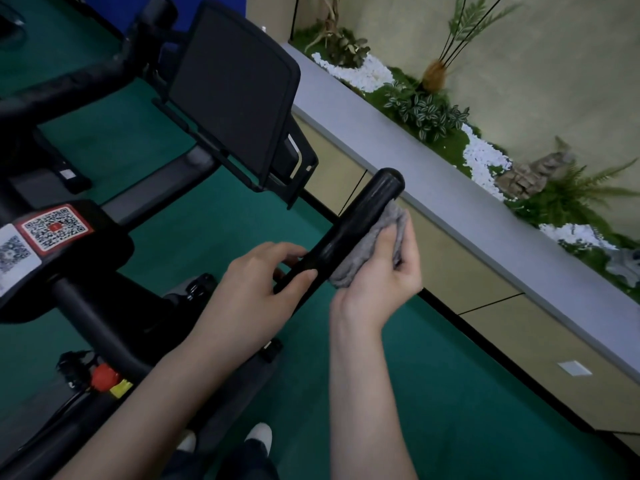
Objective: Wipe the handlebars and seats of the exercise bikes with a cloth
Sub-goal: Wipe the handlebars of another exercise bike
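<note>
Head view: standing over the exercise bike, the person has the left grip [263,282] closed round the lower stretch of the black handlebar [360,220], probably to steady it. The right grip [384,271] clutches the bunched grey cloth [393,220], pressing it against the bar's right side just below the rounded end, so the wiping seems to be landing there. The dark screen [235,91] sits beyond, untouched.

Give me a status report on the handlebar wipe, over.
Left hand grips handlebar. Right hand holds grey cloth against its side. Bar end bare, nothing blocking.
</note>
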The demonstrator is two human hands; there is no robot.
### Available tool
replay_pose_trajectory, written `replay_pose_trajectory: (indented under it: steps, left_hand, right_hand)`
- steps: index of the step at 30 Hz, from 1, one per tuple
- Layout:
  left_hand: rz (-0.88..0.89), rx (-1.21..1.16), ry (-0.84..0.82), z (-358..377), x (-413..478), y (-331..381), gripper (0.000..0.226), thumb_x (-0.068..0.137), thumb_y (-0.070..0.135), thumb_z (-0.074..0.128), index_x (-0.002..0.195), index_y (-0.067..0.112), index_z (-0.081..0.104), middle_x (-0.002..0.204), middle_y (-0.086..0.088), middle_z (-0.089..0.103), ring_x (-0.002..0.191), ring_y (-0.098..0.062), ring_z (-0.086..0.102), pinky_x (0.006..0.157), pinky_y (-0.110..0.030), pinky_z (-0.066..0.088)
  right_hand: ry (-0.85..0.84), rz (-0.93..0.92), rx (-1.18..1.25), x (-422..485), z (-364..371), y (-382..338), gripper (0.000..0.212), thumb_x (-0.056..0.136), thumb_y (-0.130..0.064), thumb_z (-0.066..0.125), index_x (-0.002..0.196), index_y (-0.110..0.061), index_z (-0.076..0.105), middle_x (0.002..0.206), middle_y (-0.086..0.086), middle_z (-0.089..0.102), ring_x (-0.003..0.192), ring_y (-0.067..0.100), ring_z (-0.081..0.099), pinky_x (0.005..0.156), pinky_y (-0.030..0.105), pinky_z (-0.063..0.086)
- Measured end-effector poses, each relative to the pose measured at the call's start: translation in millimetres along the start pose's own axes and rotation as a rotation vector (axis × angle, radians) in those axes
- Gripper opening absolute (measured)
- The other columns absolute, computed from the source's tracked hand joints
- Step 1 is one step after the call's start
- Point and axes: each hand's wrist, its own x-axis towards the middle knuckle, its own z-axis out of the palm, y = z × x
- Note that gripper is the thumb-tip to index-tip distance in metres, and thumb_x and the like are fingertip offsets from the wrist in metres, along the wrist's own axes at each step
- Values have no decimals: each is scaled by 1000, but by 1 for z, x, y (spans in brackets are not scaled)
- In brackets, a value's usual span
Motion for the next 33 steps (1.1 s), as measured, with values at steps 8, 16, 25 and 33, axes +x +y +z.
replay_pose_trajectory:
  steps: [8,16,25,33]
  left_hand:
    - [6,-3,3,0,0,0,25,87,37,60,111,30,63,103,20,60,91,5,54,72,-1,39]
    - [27,7,15,0,0,0,25,87,35,62,111,29,64,101,19,60,91,3,56,76,0,38]
    - [32,-11,15,0,0,-1,20,86,29,64,107,29,66,100,15,63,91,3,56,78,-1,38]
    - [35,-22,-4,0,-1,-2,24,87,34,62,110,28,65,101,14,62,89,-1,57,75,-7,41]
  right_hand:
    - [-87,98,-20,-19,-15,7,25,97,-11,52,117,-21,65,116,-1,70,111,14,64,94,29,52]
    - [-124,470,14,-30,-25,13,26,99,-17,49,120,-14,64,115,8,70,108,22,66,96,38,52]
    - [-218,736,73,-36,-34,9,29,98,-14,45,117,-2,64,112,19,69,107,33,65,106,53,41]
    - [-148,493,31,-28,-25,7,26,99,-9,48,120,-7,63,117,12,69,113,27,63,105,46,44]
